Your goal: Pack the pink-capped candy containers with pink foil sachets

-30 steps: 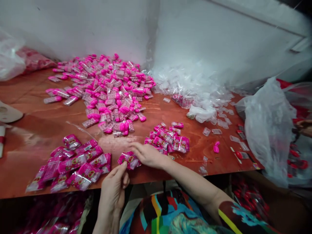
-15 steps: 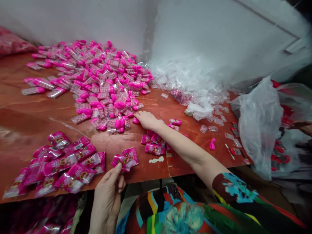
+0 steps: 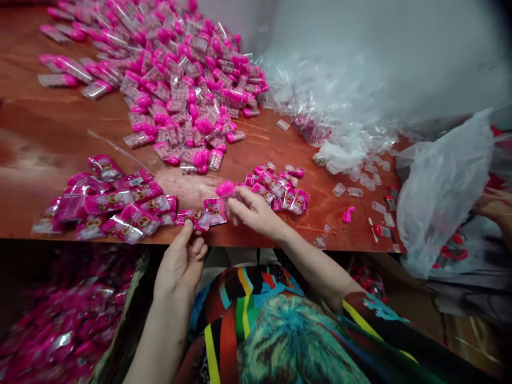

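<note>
My left hand (image 3: 184, 258) pinches the near edge of a pink printed packet (image 3: 191, 217) between thumb and fingers, low over the table's front edge. A second pink piece of packet with a clear part (image 3: 215, 210) shows just right of it. My right hand (image 3: 254, 213) is closed on a small container with a bright pink cap (image 3: 225, 189); the rest of it is hidden or blurred. It is just above and to the right of the packet. Beyond lies a big heap of clear, pink-capped containers (image 3: 176, 101) filled with small pale balls.
Pink filled packets (image 3: 120, 205) are piled at left, others (image 3: 276, 186) right of my hand. Clear plastic pieces (image 3: 336, 101) are heaped against the wall. A plastic bag (image 3: 444, 186) stands at right near another person's hand (image 3: 496, 205). Many pink packets (image 3: 68, 320) lie below the table.
My right hand has drawn back from the heap's edge toward my left hand, carrying the pink-capped container. My left hand keeps hold of the packet. The view has tilted down.
</note>
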The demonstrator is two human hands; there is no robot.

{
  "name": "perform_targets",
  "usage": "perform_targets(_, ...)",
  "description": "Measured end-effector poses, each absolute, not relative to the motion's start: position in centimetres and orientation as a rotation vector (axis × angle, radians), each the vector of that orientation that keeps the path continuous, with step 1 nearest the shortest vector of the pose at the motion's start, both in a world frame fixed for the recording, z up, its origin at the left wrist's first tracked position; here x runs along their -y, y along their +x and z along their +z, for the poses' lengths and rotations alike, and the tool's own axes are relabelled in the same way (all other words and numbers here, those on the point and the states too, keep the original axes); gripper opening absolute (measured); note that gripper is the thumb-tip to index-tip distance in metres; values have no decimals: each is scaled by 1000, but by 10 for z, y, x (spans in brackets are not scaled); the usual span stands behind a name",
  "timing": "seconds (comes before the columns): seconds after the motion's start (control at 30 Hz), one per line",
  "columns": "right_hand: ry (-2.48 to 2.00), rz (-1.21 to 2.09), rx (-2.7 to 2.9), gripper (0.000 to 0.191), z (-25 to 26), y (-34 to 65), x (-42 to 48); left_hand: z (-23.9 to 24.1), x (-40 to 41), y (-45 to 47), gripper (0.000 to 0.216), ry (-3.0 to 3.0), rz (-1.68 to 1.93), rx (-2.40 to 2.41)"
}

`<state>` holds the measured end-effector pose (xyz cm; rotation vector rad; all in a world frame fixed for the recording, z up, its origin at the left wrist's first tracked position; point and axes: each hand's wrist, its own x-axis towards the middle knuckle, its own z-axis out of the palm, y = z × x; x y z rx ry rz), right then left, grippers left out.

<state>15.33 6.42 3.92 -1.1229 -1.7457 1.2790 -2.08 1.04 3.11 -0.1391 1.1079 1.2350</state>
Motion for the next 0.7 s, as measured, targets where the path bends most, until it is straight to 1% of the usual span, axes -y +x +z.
perform_targets(0.1,-1093,1576,1414,33,19,147,-20,29,-6,-16,21,-148,1231,-1087)
perform_targets(0.23,-1031,1677,1213,49,-1,138,6,28,0,-7,22,-100,1227,-1059)
perform_targets(0.37,-1031,1678,1134,54,-7,139,12,31,4,2,27,-25,1184,-1030)
perform_targets(0.53,-1081,1693,1224,56,-6,150,16,31,6,9,35,131,1145,-1015)
perform_targets(0.7,-1243,1420,1585,57,3,162,18,23,7,16,38,261,1025,-1021)
